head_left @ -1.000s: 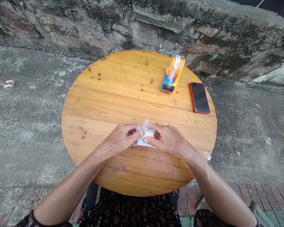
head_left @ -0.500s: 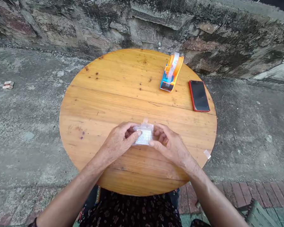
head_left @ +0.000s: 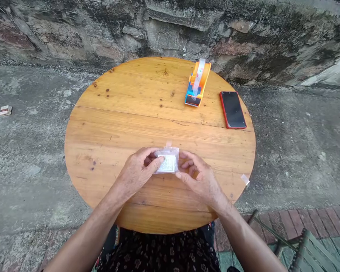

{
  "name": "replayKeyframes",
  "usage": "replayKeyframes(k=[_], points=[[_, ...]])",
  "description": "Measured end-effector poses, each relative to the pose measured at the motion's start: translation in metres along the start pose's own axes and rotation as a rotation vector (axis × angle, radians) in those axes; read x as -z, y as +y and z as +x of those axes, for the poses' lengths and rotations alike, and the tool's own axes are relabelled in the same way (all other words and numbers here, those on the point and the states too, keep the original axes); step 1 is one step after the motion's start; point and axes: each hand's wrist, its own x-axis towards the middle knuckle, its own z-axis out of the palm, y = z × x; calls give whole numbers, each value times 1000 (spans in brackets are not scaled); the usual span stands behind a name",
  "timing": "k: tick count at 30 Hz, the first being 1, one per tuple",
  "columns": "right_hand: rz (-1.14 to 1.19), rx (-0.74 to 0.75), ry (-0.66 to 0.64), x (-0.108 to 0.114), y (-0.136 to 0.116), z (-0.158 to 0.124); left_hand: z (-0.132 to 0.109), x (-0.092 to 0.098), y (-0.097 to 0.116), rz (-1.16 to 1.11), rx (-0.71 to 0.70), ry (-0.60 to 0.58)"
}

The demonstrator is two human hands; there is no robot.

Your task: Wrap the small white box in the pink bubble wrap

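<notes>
A small flat packet (head_left: 168,163) in clear plastic lies near the front middle of the round table, a white printed card or label showing through. A short strip of clear tape (head_left: 169,144) sticks out from its far edge. My left hand (head_left: 140,168) grips the packet's left end, thumb on top and fingers behind it. At the right end, my right hand (head_left: 197,175) is loosely curled with thumb and fingers apart. Its thumb tip touches the near right corner, and its index finger lies close by the far right corner.
On the wooden table (head_left: 124,124) stands an orange and blue tape dispenser (head_left: 197,83) at the back right. A phone (head_left: 234,109) in a red case lies right of it. A tape piece (head_left: 245,179) clings to the right edge. A folding chair (head_left: 308,245) stands lower right.
My right thumb has slid from the packet's top to its near corner. The whole scene has shifted slightly left in view. My left hand keeps its grip.
</notes>
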Motion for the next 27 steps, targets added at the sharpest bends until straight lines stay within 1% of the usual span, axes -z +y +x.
replayKeyframes(k=[4,8,10,13,15,17,18,20,22,23,25,27], points=[[91,36,-26,-6,4,2,-1,-1,2,50,-21,27],[109,23,17,-15,7,1,1,-3,3,106,-51,33],[118,15,-3,-14,5,0,1,-4,3,95,-30,28],[135,-2,-63,-2,1,2,0,-6,2,59,41,65],[94,-4,-31,12,-2,10,-1,-9,3,42,60,129],[14,10,38,26,-3,26,-3,-12,3,21,60,198],[-26,8,45,33,-3,37,-3,-14,3,6,61,224],[-77,-31,-34,42,-3,62,-4,-17,2,-23,73,249],[-106,-91,-125,47,-3,86,-5,-19,1,-44,81,247],[-123,-124,-190,48,-4,97,-5,-19,0,-50,83,246],[-176,-180,-315,46,-8,110,-6,-20,-3,-58,79,243],[-231,-222,-396,42,-13,116,-6,-21,-5,-64,71,233]])
